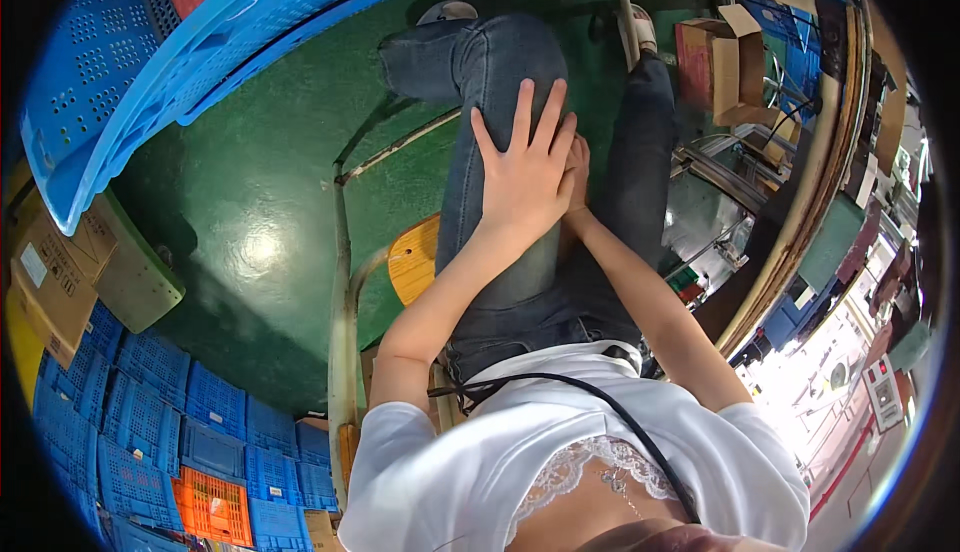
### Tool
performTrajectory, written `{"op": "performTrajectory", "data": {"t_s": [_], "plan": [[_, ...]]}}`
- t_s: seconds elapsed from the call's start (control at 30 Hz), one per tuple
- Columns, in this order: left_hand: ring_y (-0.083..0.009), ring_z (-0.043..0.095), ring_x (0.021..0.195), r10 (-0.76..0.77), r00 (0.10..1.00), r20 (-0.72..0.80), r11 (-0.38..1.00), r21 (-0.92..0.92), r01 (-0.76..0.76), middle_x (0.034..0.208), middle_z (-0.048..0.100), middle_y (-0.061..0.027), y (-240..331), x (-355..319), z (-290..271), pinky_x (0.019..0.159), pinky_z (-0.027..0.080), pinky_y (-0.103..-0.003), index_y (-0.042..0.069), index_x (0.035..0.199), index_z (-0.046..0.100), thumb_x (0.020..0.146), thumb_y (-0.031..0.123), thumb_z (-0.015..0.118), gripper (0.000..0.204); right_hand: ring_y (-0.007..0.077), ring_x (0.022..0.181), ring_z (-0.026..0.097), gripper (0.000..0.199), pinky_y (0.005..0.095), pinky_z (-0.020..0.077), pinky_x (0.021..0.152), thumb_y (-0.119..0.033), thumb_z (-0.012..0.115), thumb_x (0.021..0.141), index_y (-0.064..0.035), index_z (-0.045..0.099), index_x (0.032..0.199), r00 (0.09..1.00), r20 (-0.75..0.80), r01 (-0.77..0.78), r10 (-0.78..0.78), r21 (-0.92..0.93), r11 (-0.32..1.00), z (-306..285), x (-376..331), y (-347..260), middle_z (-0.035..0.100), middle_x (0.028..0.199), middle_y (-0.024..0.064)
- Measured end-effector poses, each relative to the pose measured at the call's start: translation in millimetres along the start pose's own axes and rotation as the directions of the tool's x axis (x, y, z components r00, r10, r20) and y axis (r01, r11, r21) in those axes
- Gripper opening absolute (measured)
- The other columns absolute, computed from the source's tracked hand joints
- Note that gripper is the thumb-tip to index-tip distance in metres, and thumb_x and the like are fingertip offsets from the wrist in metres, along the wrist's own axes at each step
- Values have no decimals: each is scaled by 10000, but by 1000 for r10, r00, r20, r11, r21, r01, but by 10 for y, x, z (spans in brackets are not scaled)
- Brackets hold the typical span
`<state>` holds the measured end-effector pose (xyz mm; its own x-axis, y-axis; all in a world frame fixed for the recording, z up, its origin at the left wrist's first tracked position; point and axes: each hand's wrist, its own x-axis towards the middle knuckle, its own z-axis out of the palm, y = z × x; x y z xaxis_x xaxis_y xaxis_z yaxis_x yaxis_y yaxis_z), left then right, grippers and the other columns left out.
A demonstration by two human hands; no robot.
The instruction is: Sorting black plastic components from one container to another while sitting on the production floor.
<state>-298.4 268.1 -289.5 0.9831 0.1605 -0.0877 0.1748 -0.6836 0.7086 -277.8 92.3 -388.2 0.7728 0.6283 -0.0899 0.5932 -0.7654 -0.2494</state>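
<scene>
My left hand lies flat on the thigh of my blue jeans, its fingers spread and nothing in it. Close against its right edge is my right hand, resting on the inner side of the same thigh. The left hand covers part of it; the fingers that show look stretched out and hold nothing. A black cord runs across my white shirt, over the waist.
At upper left a large blue plastic crate juts in. Cardboard boxes and stacked blue crates, with an orange crate, stand at left. A workbench edge runs along my right. An open carton sits beyond my feet.
</scene>
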Motion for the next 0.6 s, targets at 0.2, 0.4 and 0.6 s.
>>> {"op": "performTrajectory", "data": {"t_s": [0.2, 0.4, 0.6], "plan": [[-289, 127, 1363, 45, 997, 57, 998, 40, -47, 1455, 224, -28, 58, -20, 27, 980, 148, -673, 129, 1182, 532, 684, 268, 648, 530, 270, 1010, 472, 296, 435, 286, 1020, -121, 451, 773, -19, 567, 1025, 993, -120, -4, 10, 54, 999, 6, -20, -59, 533, 1037, 99], [-299, 117, 1364, 89, 994, 66, 990, 101, -95, 1458, 219, -30, 105, -20, 72, 974, 170, -672, 133, 1197, 521, 695, 295, 644, 542, 276, 1062, 457, 298, 419, 297, 1017, -127, 460, 749, 6, 580, 988, 998, -65, -26, 25, -9, 1000, 119, -65, 119, 534, 1096, 104], [-298, 130, 1360, 93, 995, 33, 985, 144, -97, 1449, 239, -25, 79, -71, 145, 966, 186, -672, 147, 1191, 528, 706, 327, 646, 531, 280, 1091, 447, 295, 394, 292, 1031, -108, 463, 747, 16, 587, 985, 992, -79, -101, 101, -1, 995, 101, -66, 74, 536, 1106, 108]]}}
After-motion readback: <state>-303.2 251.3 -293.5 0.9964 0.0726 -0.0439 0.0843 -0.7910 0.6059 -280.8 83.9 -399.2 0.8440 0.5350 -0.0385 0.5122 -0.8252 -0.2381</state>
